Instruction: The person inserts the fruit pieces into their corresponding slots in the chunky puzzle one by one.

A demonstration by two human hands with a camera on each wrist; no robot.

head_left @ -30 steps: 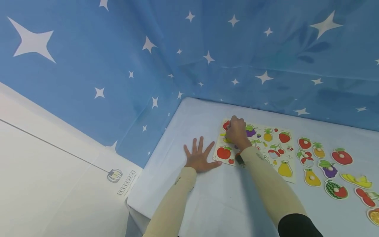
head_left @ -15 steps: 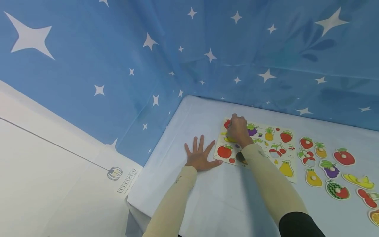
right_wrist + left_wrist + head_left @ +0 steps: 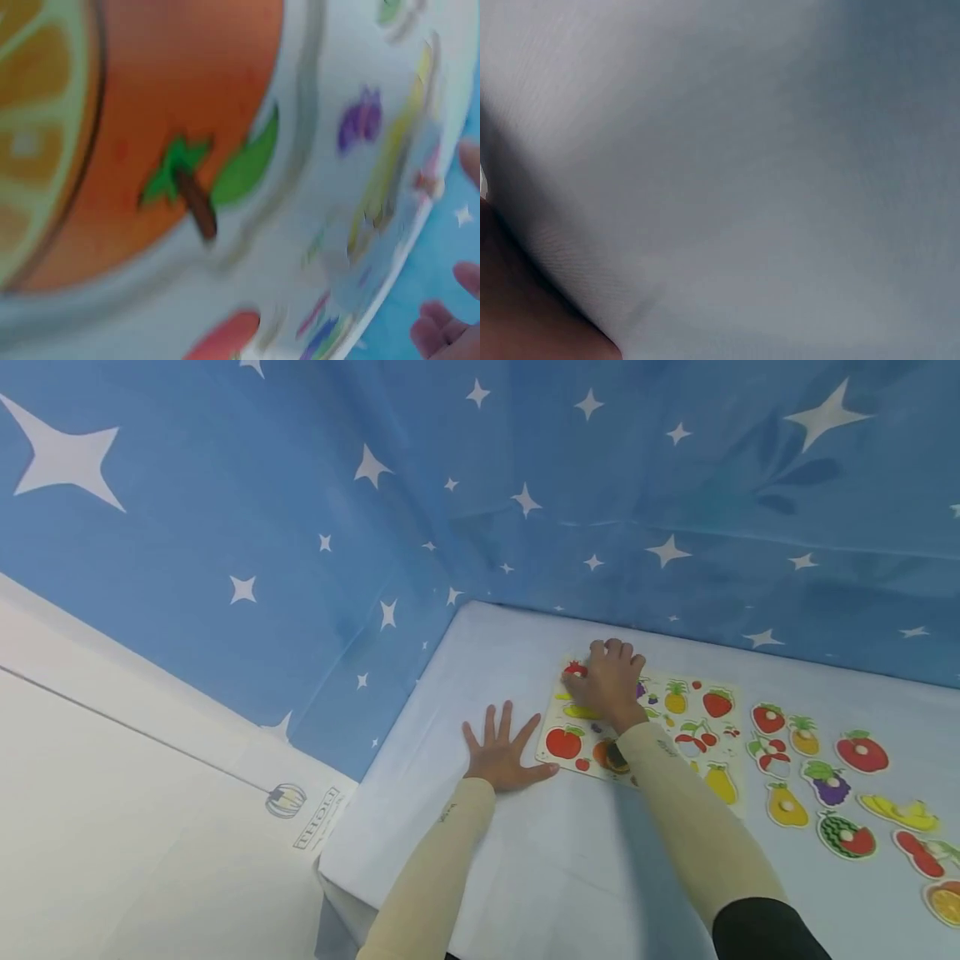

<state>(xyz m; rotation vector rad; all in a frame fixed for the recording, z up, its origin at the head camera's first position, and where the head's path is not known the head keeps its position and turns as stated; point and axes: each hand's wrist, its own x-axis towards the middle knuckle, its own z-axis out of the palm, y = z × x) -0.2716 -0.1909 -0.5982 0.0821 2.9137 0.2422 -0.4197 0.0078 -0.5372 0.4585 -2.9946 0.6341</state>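
A cream fruit puzzle board (image 3: 558, 717) lies on the white-covered table. Over its far left corner is my right hand (image 3: 609, 683), fingers parted. Near its thumb sits a red pomegranate piece (image 3: 576, 667) with a pale knob. In the right wrist view, the fingertips (image 3: 442, 330) show at the right edge, with nothing seen between them; a large orange picture (image 3: 225, 67) fills the left side. My left hand (image 3: 498, 763) rests flat with fingers spread, its thumb close to the board's near left edge. The left wrist view shows mostly blurred cloth and a bit of skin.
Loose knobbed fruit pieces lie right of the board, among them a strawberry (image 3: 768, 718), a pear (image 3: 787, 805), grapes (image 3: 828, 783), a watermelon (image 3: 847, 836) and bananas (image 3: 898, 812). A blue starred curtain (image 3: 615, 468) hangs behind the table (image 3: 525, 868).
My right hand's fingers have spread, coming away from the pomegranate piece, which now shows with its knob. The left hand stays flat in the same place.
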